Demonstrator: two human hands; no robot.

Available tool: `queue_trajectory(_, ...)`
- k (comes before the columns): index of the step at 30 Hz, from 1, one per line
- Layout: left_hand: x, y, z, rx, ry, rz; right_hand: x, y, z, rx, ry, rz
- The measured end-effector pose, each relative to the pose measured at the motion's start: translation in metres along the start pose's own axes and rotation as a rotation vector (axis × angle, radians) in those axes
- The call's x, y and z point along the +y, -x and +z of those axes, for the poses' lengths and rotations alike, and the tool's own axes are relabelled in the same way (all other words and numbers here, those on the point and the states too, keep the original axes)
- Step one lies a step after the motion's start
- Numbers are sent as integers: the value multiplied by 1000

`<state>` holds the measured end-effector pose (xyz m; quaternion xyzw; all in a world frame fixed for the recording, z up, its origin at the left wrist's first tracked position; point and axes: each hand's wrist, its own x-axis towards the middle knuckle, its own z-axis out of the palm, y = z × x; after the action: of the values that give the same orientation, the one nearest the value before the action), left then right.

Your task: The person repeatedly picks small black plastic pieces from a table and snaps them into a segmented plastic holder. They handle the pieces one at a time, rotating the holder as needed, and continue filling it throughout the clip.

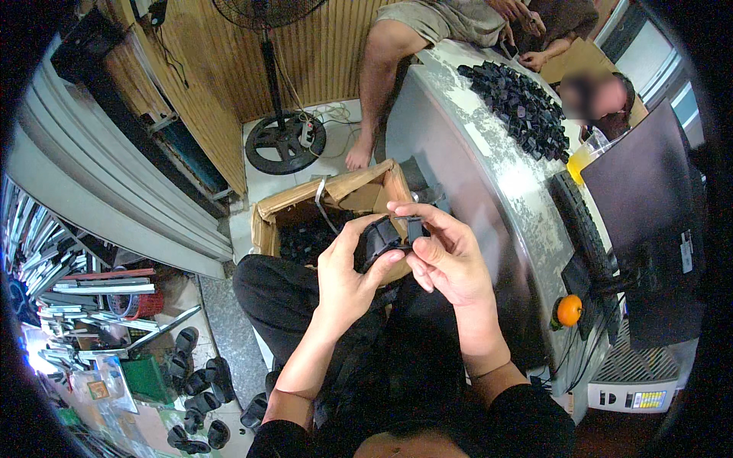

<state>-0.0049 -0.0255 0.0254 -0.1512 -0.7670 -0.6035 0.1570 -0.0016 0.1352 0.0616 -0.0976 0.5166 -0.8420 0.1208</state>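
In front of my lap, both hands are raised close together. My left hand (340,267) is closed on a black plastic part (377,240), its thumb below and fingers above. A smaller black plastic piece (414,228) is pinched in my right hand (452,263), right beside the first part. Whether the two pieces are joined cannot be made out. Just beyond my hands stands an open cardboard box (289,200) with many small black pieces (299,243) inside.
A worn metal-topped table (500,172) on the right carries a heap of black parts (519,107), a keyboard (582,217), a monitor (649,206) and an orange fruit (569,311). Other people sit around its far end. A standing fan (284,145) is behind the box; shoes (202,389) lie lower left.
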Motion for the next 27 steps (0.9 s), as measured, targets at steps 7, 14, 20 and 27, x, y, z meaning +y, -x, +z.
queue_trajectory(7, 2, 5, 9, 50, -157, 48, 28, 4, 8, 211, 88, -207)
queue_trajectory(14, 1, 10, 20, -45, -188, -92, 13, 0, -10, 110, 147, -20)
queue_trajectory(20, -3, 3, 18, -33, -143, -38, -10, -14, -34, -119, 455, 86)
queue_trajectory(27, -1, 0, 5, -19, -89, -78, -133, -86, -180, 925, 1433, -338)
